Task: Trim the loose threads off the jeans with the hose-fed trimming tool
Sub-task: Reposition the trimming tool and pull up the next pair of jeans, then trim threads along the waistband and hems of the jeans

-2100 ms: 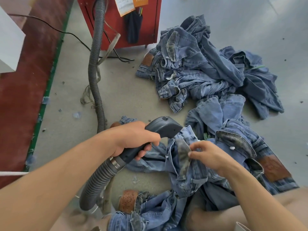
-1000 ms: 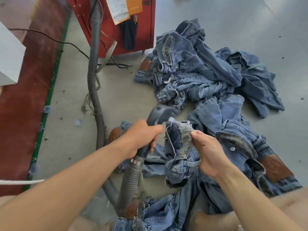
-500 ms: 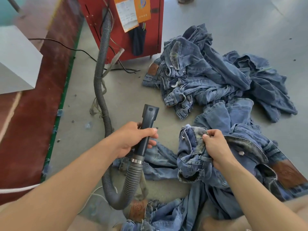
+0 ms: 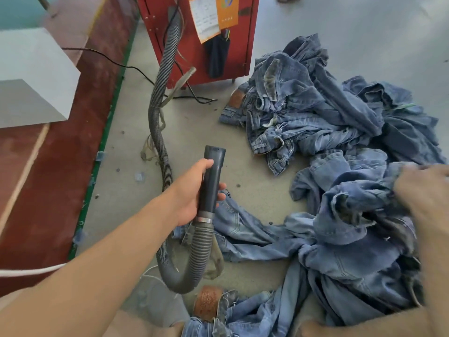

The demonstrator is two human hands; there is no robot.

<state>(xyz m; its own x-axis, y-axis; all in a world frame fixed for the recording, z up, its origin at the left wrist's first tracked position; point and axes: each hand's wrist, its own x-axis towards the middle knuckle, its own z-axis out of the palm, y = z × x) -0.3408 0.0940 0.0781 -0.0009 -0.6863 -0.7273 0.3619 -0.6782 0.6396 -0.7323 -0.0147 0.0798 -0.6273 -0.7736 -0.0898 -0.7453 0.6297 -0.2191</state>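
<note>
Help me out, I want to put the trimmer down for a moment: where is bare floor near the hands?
Bare floor lies between the trimming tool in the left hand, the far jeans pile and the near jeans. Another strip runs left of the hose, beside the green line. The right side is crowded with denim.

Left hand [image 4: 192, 193] grips the trimming tool [image 4: 211, 181] mid-frame, nozzle pointing up, its ribbed hose [image 4: 167, 113] looping back to the red machine [image 4: 194, 37] up top. Right hand [image 4: 425, 190], blurry at the right edge, is on the jeans [image 4: 352, 239]. Bigger denim pile [image 4: 315, 105] upper right.
</note>
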